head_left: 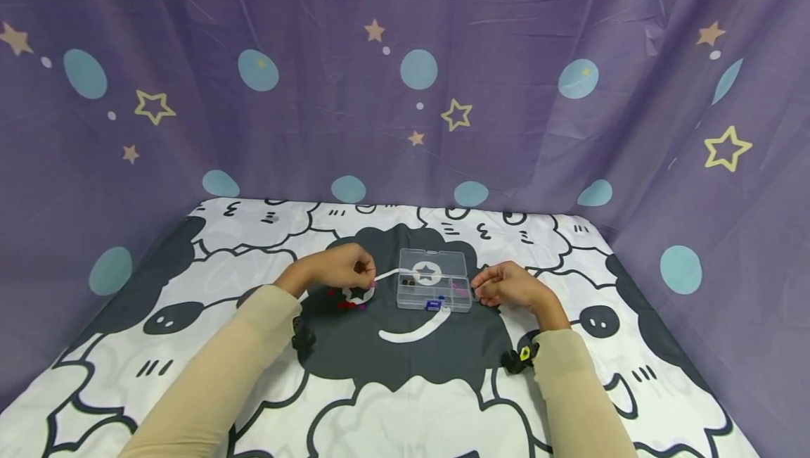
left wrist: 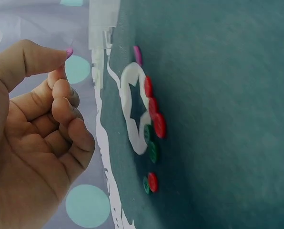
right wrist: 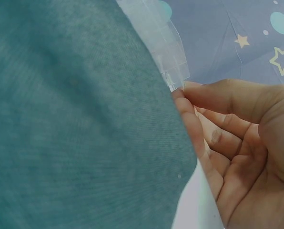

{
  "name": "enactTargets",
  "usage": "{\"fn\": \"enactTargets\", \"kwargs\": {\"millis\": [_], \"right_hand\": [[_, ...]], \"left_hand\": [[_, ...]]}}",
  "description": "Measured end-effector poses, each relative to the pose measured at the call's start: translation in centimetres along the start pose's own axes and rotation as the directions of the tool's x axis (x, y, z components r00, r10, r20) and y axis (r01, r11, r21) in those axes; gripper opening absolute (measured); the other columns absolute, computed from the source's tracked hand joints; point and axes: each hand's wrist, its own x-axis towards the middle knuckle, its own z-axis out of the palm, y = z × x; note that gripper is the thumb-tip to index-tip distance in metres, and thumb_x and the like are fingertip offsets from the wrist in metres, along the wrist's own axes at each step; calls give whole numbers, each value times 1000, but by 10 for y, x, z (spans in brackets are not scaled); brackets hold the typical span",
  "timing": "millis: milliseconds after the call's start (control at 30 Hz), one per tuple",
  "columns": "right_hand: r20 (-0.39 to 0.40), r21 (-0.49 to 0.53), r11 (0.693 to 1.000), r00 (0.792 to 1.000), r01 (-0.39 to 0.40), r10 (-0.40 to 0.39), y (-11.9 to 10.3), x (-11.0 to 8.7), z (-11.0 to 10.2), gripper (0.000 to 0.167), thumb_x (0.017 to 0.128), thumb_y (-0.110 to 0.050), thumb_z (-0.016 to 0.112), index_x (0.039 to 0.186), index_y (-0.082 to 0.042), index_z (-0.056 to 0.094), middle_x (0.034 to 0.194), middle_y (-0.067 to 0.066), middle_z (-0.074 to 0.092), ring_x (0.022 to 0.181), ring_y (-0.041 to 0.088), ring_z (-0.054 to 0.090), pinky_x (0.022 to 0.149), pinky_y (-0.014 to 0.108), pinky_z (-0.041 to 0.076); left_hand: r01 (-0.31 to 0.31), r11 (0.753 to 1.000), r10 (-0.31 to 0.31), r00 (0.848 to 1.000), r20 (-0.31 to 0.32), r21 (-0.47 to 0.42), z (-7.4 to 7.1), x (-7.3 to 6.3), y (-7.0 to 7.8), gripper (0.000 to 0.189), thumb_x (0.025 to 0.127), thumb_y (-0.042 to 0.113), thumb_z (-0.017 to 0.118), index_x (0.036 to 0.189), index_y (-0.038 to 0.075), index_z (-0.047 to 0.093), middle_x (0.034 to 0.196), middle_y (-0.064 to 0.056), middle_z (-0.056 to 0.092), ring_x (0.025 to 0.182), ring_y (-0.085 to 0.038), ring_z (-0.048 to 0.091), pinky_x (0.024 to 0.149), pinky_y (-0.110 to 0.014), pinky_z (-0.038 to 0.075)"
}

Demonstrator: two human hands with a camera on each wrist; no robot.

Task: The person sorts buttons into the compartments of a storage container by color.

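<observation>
My left hand (head_left: 344, 266) is raised over the dark patch of cloth, pinching a small pink button (left wrist: 69, 51) between thumb and forefinger. Under it lie several red buttons (left wrist: 153, 107), green buttons (left wrist: 153, 151) and a purple button (left wrist: 138, 55), loosely in a line on the cloth. To their right stands a clear plastic compartment box (head_left: 452, 261) with its lid raised. Small pink pieces (head_left: 460, 291) and blue pieces (head_left: 433, 305) show in its compartments. At the box's right edge, my right hand (head_left: 514, 288) grips the rim between thumb and forefinger.
A white cloth (head_left: 443, 409) with black cartoon outlines and a large dark patch covers the table. Behind it hangs a purple curtain (head_left: 342, 113) with stars and blue dots. Dark wrist straps (head_left: 520, 358) sit near both sleeves.
</observation>
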Motion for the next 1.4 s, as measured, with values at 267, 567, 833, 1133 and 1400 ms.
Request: {"fn": "enactTargets", "kwargs": {"millis": [267, 567, 833, 1133, 1400], "right_hand": [[-3, 9, 1000, 1000, -4, 4, -1, -1, 0, 22, 94, 3, 64, 113, 14, 66, 90, 8, 73, 78, 16, 69, 73, 32, 59], [-9, 4, 1000, 1000, -12, 12, -1, 0, 1, 22, 95, 3, 64, 114, 13, 67, 91, 10, 73, 79, 17, 69, 73, 33, 59], [-6, 0, 1000, 1000, -11, 11, -1, 0, 1, 22, 95, 3, 64, 114, 13, 67, 91, 9, 73, 79, 17, 69, 73, 32, 59], [-8, -1, 1000, 1000, -13, 13, 0, 1, 0, 21, 95, 2, 64, 113, 12, 68, 91, 8, 73, 79, 17, 69, 73, 32, 58], [-5, -2, 1000, 1000, -14, 14, -1, 1, 0, 22, 95, 2, 64, 114, 12, 67, 92, 9, 73, 79, 17, 69, 74, 33, 58]], "left_hand": [[-15, 1000, 15, 1000, -4, -16, 0, 9, 6, 12, 96, 7, 63, 91, 1, 72, 78, -3, 64, 59, -11, 48, 58, -29, 44], [-4, 999, 4, 1000, -16, -36, 1, 19, 12, 14, 96, 10, 64, 97, -1, 73, 82, -7, 67, 63, -12, 49, 61, -29, 44], [-45, 998, 44, 999, -21, -38, 3, 30, 19, 14, 98, 9, 63, 97, 0, 73, 77, 0, 61, 58, -12, 44, 57, -29, 42], [-80, 996, 79, 997, -14, -47, 6, 41, 20, 15, 98, 10, 64, 98, -1, 73, 76, 0, 59, 57, -11, 39, 56, -27, 38], [-100, 994, 100, 995, -5, -43, 12, 53, 26, 14, 98, 9, 64, 98, 1, 75, 86, -8, 68, 61, -11, 41, 60, -28, 39]]}}
